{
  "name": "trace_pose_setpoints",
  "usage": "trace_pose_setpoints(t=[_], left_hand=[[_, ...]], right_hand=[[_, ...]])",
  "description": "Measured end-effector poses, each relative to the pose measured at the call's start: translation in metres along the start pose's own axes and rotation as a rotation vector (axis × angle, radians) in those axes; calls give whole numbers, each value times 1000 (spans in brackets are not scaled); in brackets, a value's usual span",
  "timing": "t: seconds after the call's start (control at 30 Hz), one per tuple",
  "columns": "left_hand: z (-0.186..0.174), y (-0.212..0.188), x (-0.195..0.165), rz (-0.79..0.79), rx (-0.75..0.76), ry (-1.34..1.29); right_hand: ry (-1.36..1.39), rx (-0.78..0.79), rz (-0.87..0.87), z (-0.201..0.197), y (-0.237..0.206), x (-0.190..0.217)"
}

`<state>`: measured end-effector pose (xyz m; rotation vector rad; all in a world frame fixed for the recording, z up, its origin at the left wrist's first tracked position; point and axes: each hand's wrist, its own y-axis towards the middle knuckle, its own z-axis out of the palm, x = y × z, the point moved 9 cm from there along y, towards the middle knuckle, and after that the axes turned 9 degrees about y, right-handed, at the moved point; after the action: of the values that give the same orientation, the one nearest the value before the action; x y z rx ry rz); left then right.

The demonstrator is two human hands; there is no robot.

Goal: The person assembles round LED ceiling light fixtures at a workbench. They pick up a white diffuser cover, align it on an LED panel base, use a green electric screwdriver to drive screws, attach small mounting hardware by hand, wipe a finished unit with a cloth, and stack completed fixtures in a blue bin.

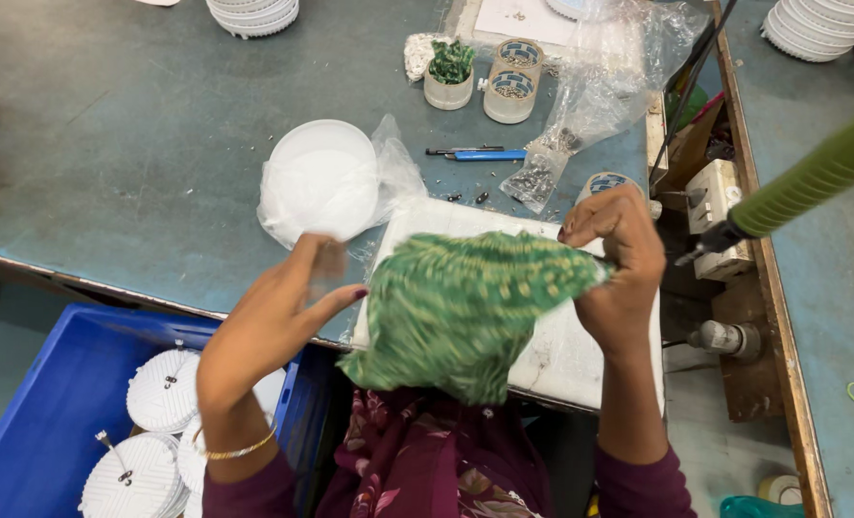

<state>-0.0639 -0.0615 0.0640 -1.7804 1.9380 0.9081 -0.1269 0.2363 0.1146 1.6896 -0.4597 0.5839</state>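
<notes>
The green patterned cloth hangs soft and light over the near bench edge, above a white board. It is best taken by its corners. The right hand pinches its far right corner, wrist raised. The left hand grips its left edge, fingers curled.

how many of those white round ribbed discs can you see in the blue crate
3: one white round ribbed disc at the top of the blue plastic crate, one lower left, one partly behind the left hand's forearm. More may be hidden.
</notes>
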Motion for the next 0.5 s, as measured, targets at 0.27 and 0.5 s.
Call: trace_pose_setpoints(t=[0.27, 0.5], left_hand=[[48, 28, -93, 591, 3, 17], [25, 54, -60, 210, -5, 39]], right_hand=[[-134, 2, -174, -26, 2, 31], [-379, -10, 112, -82, -13, 11]])
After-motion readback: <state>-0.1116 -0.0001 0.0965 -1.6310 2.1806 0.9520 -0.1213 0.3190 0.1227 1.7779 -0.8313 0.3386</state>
